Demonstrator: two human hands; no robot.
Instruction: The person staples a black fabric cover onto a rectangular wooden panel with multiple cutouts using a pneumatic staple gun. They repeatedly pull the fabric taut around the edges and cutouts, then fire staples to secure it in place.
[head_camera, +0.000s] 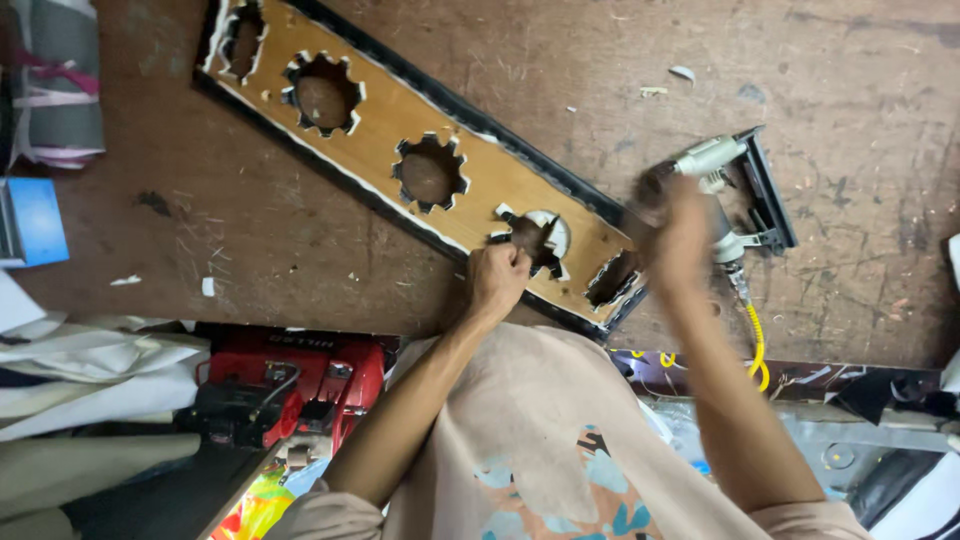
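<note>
On bench, wood panel (420, 150) runs diag, upper-left to lower-right; left hand (497, 278) on it.

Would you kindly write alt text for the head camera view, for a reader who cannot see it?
A person's left hand presses on a long wooden panel with five round cut-outs, lying on a worn brown workbench. Their blurred right hand holds a pneumatic staple gun with a yellow coiled hose.

Left hand (497, 277) fisted, fingers curled under; right hand (680, 240) blurred, raised, grip closed, both forearms extended forward.
</note>
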